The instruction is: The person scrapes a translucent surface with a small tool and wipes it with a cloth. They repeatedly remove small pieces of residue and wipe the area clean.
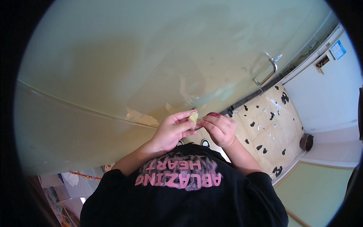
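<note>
My left hand (173, 129) pinches a small pale-yellow piece in clear wrapping (193, 117) between thumb and fingers. Close beside it, my right hand (219, 129) has its fingertips bunched at the clear film (200, 120) that reaches out from the piece. A dark red object (213, 114) shows behind the right fingers; the hand covers most of it, so its kind is unclear. Both hands are held in front of my black T-shirt (181, 204), above my shoes (205, 143).
A large frosted glass panel (113, 71) with a metal pull handle (273, 69) stands in front. Black scraps (252, 124) and white bits litter the beige floor (241, 147) at right. A brown bin (306, 142) sits by the white wall (326, 85).
</note>
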### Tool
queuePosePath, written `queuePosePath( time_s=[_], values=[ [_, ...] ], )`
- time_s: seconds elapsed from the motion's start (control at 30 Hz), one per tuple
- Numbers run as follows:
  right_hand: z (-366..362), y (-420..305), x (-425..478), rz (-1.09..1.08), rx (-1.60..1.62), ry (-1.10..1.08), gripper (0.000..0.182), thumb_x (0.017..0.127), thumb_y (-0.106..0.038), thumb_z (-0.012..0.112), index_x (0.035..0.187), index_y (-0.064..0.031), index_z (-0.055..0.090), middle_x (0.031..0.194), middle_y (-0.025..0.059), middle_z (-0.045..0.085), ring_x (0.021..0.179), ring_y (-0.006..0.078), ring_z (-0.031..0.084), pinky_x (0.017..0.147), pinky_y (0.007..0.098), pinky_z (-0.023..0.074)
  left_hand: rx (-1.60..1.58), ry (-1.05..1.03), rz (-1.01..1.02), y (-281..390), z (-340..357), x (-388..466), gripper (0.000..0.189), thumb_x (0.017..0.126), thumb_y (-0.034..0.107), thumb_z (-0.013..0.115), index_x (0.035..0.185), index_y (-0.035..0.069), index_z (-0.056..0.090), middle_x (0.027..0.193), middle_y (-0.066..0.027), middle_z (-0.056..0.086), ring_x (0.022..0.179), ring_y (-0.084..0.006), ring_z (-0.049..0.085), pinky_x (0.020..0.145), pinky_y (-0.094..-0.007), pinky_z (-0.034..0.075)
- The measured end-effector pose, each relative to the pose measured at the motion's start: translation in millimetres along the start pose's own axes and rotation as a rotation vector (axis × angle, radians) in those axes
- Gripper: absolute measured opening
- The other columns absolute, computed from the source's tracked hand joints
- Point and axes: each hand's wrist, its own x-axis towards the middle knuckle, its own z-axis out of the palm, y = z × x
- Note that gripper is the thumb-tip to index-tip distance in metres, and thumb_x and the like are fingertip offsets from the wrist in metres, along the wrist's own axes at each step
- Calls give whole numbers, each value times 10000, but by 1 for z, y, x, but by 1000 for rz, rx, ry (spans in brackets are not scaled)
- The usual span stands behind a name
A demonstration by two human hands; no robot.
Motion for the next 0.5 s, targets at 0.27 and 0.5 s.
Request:
queuePosePath(
  time_s=[0.27,0.5],
  values=[
    [-8,0,3,46,56,-154,275,601,-146,522,863,-75,566,844,20,576,571,123,523,441,221,413,66,14,39,-2,1,-2,404,804,-8,450,1195,-21,349,1059,-91,495,926,-142,514,792,-253,445],
    [-4,0,3,47,24,-164,250,625,-144,530,866,-88,571,851,23,575,574,121,524,443,223,414,43,97,121,-4,3,-3,294,815,38,473,1103,-10,437,979,-71,524,891,-131,521,759,-259,459]
  ],
)
